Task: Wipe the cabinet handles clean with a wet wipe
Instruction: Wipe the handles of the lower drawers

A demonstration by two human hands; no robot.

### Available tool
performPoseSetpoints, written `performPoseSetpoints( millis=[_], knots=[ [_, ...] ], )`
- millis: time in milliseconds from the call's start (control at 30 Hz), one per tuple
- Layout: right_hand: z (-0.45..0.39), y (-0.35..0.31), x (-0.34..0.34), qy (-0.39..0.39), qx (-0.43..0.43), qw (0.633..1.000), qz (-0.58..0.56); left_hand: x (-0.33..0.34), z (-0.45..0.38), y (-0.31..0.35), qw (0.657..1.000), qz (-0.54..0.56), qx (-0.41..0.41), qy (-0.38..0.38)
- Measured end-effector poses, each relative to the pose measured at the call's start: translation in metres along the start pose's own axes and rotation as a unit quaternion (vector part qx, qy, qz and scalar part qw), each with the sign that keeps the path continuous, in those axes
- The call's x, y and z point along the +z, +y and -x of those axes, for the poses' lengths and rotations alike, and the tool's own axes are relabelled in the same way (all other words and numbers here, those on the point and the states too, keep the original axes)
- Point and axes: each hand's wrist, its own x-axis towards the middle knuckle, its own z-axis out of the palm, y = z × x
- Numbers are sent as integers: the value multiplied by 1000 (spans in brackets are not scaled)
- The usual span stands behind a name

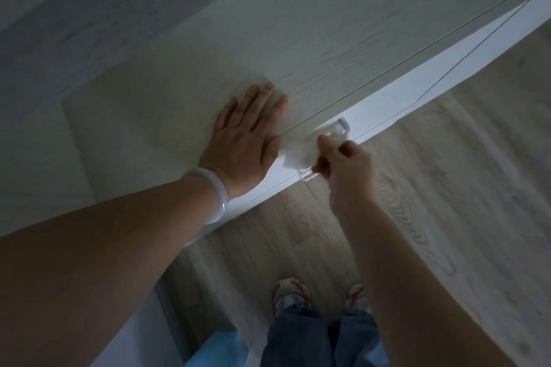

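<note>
A white cabinet [396, 92] with a pale wood-grain top [208, 68] runs across the view. A pale bar handle [343, 124] sits on its white front, its lower end [307, 175] showing below the wipe. A white wet wipe [301, 152] is draped over the middle of the handle. My right hand [348, 170] pinches the wipe against the handle. My left hand [250, 134] lies flat, fingers spread, on the cabinet top just left of the handle, a white bangle on its wrist.
Light wood-look floor [447, 188] lies below the cabinet front. My feet in white and red shoes [290, 292] and blue jeans stand close to the cabinet. A light blue object [214, 348] sits at the bottom edge, left of my legs.
</note>
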Motion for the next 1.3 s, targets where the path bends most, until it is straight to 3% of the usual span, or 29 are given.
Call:
performPoseSetpoints(
  millis=[100, 267, 333, 500, 700, 833, 900, 1300],
  knots=[
    [-11, -3, -1, 47, -20, 998, -42, 1, 0, 0, 1000, 0, 0, -3],
    [19, 22, 9, -46, -9, 995, 87, 1, 1, 1, 1000, -7, -4, 0],
    [12, 15, 1, -41, -28, 993, 106, 1, 0, 1, 1000, -7, -4, 0],
    [-22, -11, -12, 19, -43, 999, -18, 2, 0, 1, 1000, -7, -2, 2],
    [13, 17, 4, -100, 23, 994, 38, 0, 1, 2, 1000, 1, -7, -1],
    [-13, 1, -4, -48, -7, 998, -44, 0, 2, 2, 1000, 6, -8, 3],
    [-21, 0, -6, -58, -26, 995, -74, 2, 2, 2, 1000, 2, -7, 10],
    [-38, 17, -21, -168, -187, 967, 33, 17, 5, -2, 998, 2, 7, 57]
  ],
)
